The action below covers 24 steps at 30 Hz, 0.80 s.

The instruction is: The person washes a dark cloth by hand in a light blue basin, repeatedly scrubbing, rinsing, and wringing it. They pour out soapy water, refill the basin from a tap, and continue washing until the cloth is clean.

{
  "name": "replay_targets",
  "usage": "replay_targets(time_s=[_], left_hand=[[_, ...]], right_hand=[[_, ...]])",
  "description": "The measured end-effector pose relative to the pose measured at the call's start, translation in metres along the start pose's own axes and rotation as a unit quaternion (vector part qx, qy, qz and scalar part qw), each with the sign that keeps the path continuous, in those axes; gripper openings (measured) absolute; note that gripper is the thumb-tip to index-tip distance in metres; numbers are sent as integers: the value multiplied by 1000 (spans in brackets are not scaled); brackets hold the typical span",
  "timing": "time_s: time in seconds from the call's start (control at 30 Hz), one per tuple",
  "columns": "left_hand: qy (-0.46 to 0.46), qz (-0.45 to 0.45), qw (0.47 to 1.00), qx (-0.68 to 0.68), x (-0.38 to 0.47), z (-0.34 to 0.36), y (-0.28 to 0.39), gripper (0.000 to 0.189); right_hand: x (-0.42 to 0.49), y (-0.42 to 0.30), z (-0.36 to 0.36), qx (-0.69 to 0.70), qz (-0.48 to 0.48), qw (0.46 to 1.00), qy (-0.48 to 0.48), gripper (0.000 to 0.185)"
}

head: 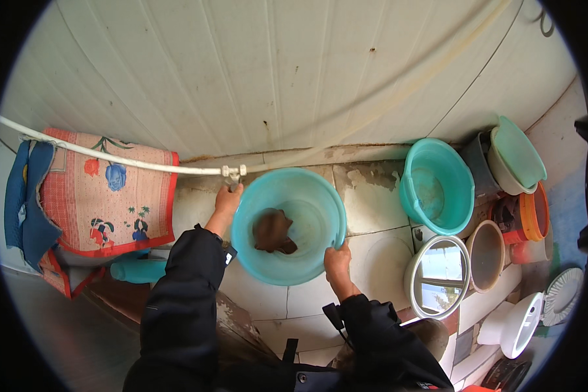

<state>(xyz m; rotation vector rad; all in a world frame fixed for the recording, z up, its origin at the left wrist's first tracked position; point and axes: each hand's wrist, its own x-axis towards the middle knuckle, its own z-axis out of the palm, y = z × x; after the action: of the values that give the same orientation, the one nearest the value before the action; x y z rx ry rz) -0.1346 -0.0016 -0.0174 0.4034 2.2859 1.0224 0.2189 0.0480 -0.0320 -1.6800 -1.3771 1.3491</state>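
A translucent turquoise plastic basin point(313, 215) stands before me on a tiled surface, with a crumpled brown cloth point(272, 230) lying left of its middle. My right hand point(338, 262) grips the basin's rim at the lower right, the thumb over the edge. Just left of the basin, my left hand point(228, 200) is raised to the small tap point(233, 182) under a white pipe fitting, its fingers closed around the handle. The left palm is hidden from view.
A white pipe point(127, 161) crosses a folded floral mat point(112, 196) at left. To the right stand a green basin point(433, 188), a water-filled pale basin point(441, 279), a brown-rimmed tub point(485, 257), an orange bucket point(534, 210) and a white pedestal bowl point(517, 326). A ribbed wall panel point(274, 73) rises behind.
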Motion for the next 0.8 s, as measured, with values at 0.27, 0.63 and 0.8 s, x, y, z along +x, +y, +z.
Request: replay_targets(time_s=[0.27,0.63,0.8], left_hand=[[-66,-96,975,-191,-81,25,-29,26],[-124,-168,889,-407,-112,-7,-30,33],[-187,-199,863,-425,-123,-2,-36,35]], right_hand=[[13,5,28,-241,35,969,-39,54],[-19,0,130,-412,-434,734,-321,53],[-18,10,138,-496,-302,717,-387,40]])
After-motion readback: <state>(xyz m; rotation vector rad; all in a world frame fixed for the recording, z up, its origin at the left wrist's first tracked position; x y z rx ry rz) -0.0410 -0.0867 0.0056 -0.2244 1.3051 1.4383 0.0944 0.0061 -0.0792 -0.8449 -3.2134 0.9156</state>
